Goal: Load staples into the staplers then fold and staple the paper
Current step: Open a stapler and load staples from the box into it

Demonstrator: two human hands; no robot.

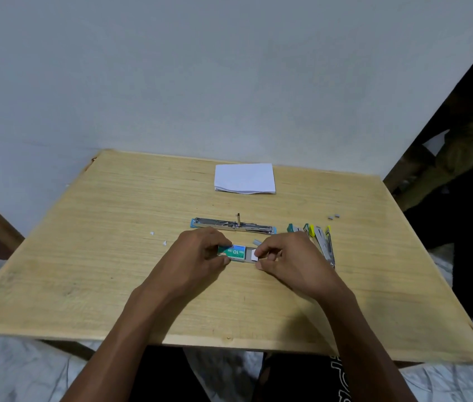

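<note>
On a wooden table [113,256], left hand [200,252] pinches a staple box [236,252] while right hand [286,261] fingers grip its inner tray [251,254]; an opened stapler [232,226] lies beyond.

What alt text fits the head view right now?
Both hands slide open a green staple box on a wooden table: left hand grips the sleeve, right hand pulls the tray. Beyond lie an opened stapler and folded paper.

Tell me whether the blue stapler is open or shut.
Open: the blue stapler lies flat, swung out in one long line, metal channel facing up.
</note>
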